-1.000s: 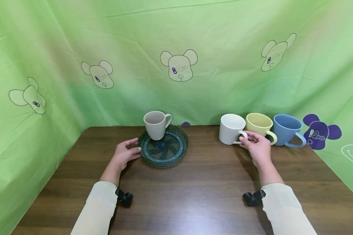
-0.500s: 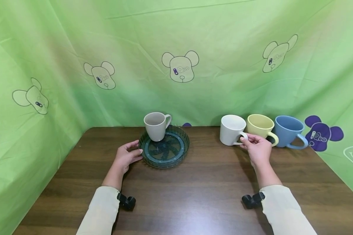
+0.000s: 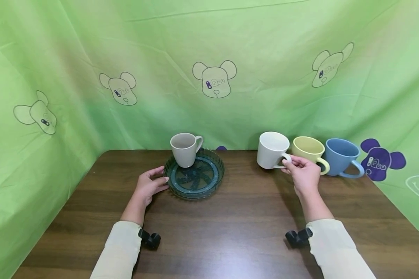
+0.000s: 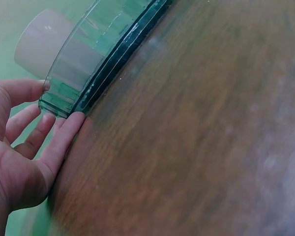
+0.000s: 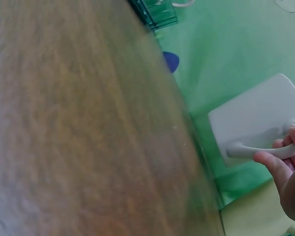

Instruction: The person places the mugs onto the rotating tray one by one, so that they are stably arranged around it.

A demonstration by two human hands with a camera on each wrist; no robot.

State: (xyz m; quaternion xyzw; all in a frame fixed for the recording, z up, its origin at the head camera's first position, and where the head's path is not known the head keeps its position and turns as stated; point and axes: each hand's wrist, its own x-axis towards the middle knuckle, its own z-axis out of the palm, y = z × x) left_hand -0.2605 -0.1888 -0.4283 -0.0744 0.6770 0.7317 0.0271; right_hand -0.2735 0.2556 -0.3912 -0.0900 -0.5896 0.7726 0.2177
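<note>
In the head view my right hand [image 3: 304,174] grips the handle of a white mug [image 3: 269,153], its thumb and fingers closed round the loop. The mug hangs just off the table, slightly tilted; the right wrist view shows a gap under its base. My left hand [image 3: 150,184] touches the near-left side of a round, clear dark-green tray [image 3: 216,184] with a ribbed wall. The left wrist view shows one fingertip at the tray's rim and another low by its base, the fingers extended. A light grey mug [image 3: 184,151] stands upright inside the tray, toward the back left.
Right of the white mug stand a yellow mug [image 3: 305,147] and a blue mug [image 3: 340,155], close together, handles toward the front right. A green printed cloth [image 3: 160,77] hangs behind the brown wooden table [image 3: 223,240]. A black device sits at each wrist.
The white mug has risen off the table and shifted a little left, tilting slightly, in my right hand. My left hand, the tray and the other mugs stay in place.
</note>
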